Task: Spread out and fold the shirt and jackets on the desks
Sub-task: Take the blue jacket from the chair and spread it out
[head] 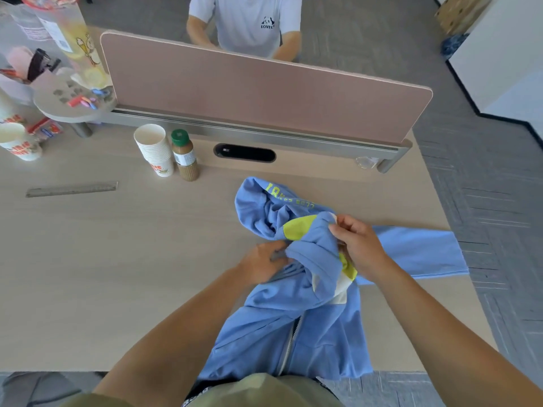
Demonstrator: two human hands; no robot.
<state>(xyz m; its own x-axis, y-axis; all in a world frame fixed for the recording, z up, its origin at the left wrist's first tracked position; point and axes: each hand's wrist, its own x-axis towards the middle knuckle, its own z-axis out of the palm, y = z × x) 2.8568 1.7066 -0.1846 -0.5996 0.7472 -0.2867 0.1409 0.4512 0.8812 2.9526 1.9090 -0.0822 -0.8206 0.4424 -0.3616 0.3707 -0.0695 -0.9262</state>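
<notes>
Spreading is under way at the desk's (117,259) front edge. The left hand (263,261) grips the blue zip hoodie's (317,336) bunched fabric and the right hand (357,243) pinches a fold. Next, it likely needs pulling flat.

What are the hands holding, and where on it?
Both hold the blue jacket. The right hand pinches the bunched cloth by the yellow patch near the hood; the left hand grips the folds just left of that bunch.

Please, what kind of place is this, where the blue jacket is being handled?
Most likely an open-plan office: the desk has a pink divider screen and a cable slot, the floor is grey carpet tiles, and another person is on the far side of the screen.
</notes>
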